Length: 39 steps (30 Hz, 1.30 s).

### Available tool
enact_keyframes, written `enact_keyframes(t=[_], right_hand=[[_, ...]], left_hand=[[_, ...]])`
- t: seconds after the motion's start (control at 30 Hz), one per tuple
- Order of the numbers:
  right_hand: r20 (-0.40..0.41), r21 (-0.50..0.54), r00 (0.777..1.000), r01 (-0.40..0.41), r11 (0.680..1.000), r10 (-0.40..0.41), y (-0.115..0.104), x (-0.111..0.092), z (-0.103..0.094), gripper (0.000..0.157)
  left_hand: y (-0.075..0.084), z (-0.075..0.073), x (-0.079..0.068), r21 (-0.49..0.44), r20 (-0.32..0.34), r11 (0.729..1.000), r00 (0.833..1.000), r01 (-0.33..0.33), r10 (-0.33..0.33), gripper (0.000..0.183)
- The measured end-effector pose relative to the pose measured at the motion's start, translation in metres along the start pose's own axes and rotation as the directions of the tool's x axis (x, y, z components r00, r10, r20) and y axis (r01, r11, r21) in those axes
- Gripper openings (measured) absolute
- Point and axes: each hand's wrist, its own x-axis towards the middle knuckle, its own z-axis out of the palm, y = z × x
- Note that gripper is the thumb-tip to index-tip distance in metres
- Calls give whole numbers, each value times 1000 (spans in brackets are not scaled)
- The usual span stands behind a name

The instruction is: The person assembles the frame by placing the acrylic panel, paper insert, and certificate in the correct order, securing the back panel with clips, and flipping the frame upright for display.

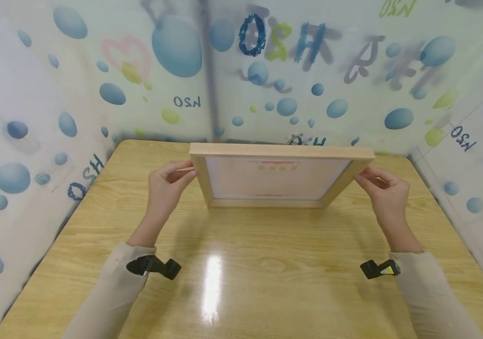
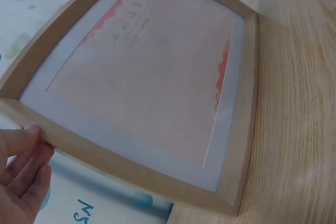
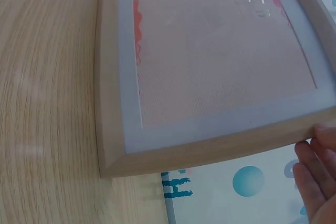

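Observation:
A light wooden picture frame (image 1: 281,151) stands on its long lower edge near the back of the table, steeply upright with its front facing me. Inside it a pale pink certificate (image 2: 152,72) with red edging and faint gold characters sits within a white border. My left hand (image 1: 167,186) pinches the left side of the frame near its upper corner, thumb in front. On the opposite side, my right hand (image 1: 385,190) pinches the right edge at about the same height. The fingertips behind the frame are partly hidden.
The wooden table (image 1: 266,263) reflects a bright light at its front. Behind and beside it hang pale curtain walls (image 1: 233,94) with blue and green drops and lettering. Each sleeved wrist wears a black camera mount (image 1: 154,266).

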Motion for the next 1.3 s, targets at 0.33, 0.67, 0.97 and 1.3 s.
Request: enact_keyframes(t=[0.33,0.67,0.97,1.3], right_hand=[[-11,-55,1000,-11,998,10,-3,1,3,14],[-12,-76,997,-72,995,71,-10,-1,6,15],[51,-133,993,-95,987,103,-17,-4,1,16],[102,-210,987,-103,972,127,-22,-4,-2,18]], left_hand=[[-1,-1,6,35,-16,999,1000,-7,8,22],[2,-3,10,73,-21,997,1000,13,-11,22],[7,-5,10,145,-3,989,999,38,-38,22],[12,-6,11,238,18,965,993,110,-118,24]])
